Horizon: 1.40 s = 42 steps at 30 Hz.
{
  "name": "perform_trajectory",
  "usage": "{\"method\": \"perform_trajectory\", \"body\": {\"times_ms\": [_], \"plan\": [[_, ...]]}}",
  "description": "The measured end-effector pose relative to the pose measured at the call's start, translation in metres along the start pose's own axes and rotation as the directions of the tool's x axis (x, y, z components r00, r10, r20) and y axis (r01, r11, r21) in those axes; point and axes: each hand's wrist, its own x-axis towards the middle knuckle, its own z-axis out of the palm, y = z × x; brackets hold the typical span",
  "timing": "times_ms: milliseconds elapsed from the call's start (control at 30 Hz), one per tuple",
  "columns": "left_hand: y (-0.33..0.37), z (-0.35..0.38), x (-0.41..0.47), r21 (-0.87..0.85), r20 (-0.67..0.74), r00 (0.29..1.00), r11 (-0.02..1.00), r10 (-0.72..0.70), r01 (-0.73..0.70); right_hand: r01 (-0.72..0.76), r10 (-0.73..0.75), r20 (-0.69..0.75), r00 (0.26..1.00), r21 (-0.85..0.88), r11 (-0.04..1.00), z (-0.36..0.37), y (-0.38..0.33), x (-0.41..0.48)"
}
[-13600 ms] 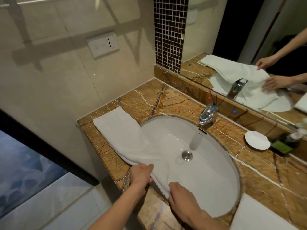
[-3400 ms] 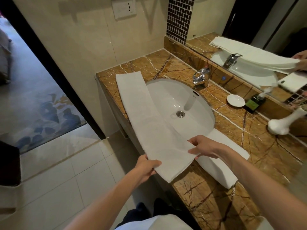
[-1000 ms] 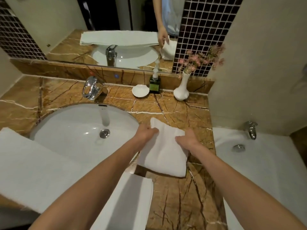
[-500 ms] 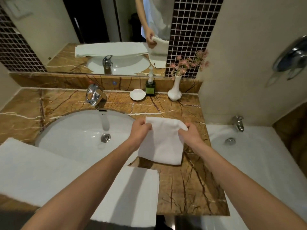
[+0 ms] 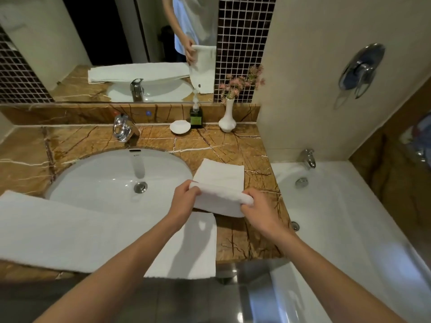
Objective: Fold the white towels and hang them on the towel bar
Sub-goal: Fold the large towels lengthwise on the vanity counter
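At eight o'clock a long towel [image 5: 81, 231] is laid flat across the front rim of the sink [image 5: 77, 173] and over the near edge of the surface [image 5: 233, 145]. Its left end is cut off by the frame, so how much overhangs cannot be told. It could be dragged to the floor if it is brushed by a forearm, or dampened where it spans the basin.

At the sink's three o'clock a small towel [image 5: 219, 173] is held by both hands. The left hand [image 5: 184, 199] is curled round the left end of the raised fold, and the right hand [image 5: 258, 210] is clamped on the right end. The far part of the small towel is seen resting on the surface at twelve o'clock of the hands.

From here the layers could be let slip out of line if one end is lifted ahead of the other. The fold could also be loosened by too light a pinch.

The fingertips are hidden under the cloth, and the number of layers cannot be made out. At three o'clock the bathtub [image 5: 349, 217] lies just beside the surface, so a dropped towel could land in it. No towel bar is seen.
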Motion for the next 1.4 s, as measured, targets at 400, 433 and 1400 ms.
{"method": "perform_trajectory", "body": {"times_ms": [400, 433, 1400], "plan": [[-0.077, -0.016, -0.077, 0.317, 0.039, 0.996, 0.944, 0.083, -0.091, 0.186, -0.136, 0.159, 0.978, -0.358, 0.915, 0.036, 0.038, -0.072], [-0.083, -0.019, -0.081, 0.372, 0.068, 0.992, 0.92, 0.109, -0.127, 0.192, -0.132, 0.179, 0.975, -0.377, 0.906, 0.038, 0.04, -0.076], [-0.055, 0.006, 0.025, 0.684, 0.249, 0.968, 0.711, -0.016, -0.164, -0.065, 0.182, 0.353, 0.918, -0.321, 0.945, 0.037, 0.045, 0.032]]}}
